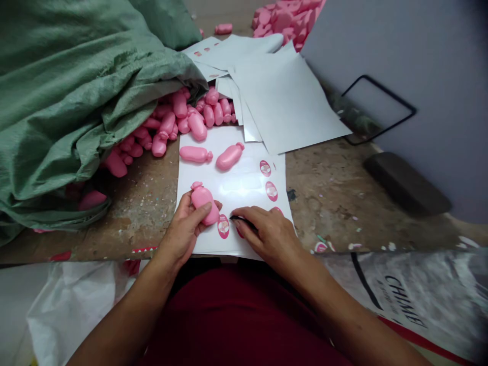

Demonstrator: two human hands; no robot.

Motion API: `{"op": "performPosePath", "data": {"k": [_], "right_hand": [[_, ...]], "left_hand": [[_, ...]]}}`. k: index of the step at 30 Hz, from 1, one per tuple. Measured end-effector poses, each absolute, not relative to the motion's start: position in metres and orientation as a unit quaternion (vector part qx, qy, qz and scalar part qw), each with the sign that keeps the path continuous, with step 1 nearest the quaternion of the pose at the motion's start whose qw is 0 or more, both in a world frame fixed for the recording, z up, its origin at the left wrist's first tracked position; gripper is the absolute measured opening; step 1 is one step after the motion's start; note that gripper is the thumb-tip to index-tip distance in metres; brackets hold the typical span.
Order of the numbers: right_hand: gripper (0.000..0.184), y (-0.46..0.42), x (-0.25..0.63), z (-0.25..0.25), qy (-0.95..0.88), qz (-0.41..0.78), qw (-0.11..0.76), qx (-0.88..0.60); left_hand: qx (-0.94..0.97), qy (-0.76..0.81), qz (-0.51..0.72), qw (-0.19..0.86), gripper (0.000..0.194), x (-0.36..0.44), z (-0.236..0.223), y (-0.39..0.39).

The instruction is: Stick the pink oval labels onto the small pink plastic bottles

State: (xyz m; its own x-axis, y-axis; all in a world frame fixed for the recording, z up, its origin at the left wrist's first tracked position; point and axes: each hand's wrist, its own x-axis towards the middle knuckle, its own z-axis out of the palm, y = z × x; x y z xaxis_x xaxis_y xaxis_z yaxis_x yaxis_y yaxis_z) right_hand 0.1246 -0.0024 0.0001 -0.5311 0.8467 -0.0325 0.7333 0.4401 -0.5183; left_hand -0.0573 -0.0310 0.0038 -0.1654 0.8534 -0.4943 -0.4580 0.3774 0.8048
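Observation:
My left hand [186, 223] is closed around a pink plastic bottle [205, 203], its narrow neck pointing away from me. Under both hands lies a white sticker sheet [232, 195] carrying several oval pink stickers. One oval sticker [223, 226] shows between the hands, just right of the held bottle. My right hand [267, 231] pinches a thin black pointed tool [244, 221], with its tip near that sticker; whether it is a blade or tweezers I cannot tell. Two more pink bottles, one lying sideways [195, 154] and one slanted [230, 156], rest on the sheet's far part.
A green woven sack [95, 96] spills many pink bottles [165, 129] at the left. Blank-looking sheets [285, 96] overlap behind the sticker sheet. At the right stand a grey panel [412, 56], a black wire frame [381, 94] and a dark block [407, 184]. More pink pieces [284, 20] lie at the back.

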Motion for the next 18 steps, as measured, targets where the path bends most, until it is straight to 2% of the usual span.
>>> {"op": "performPosePath", "data": {"k": [4,11,18], "right_hand": [[0.018,-0.003,0.12,-0.004,-0.848,0.203,0.115,-0.476],[0.02,-0.007,0.116,-0.01,-0.854,0.165,0.124,-0.478],[0.019,-0.005,0.111,-0.011,-0.844,0.178,0.127,-0.49]], "left_hand": [[0.162,0.544,0.533,0.627,0.057,-0.058,0.005,-0.029],[0.148,0.563,0.537,0.61,0.051,-0.054,0.003,-0.028],[0.146,0.566,0.525,0.619,0.051,-0.055,0.005,-0.027]]}}
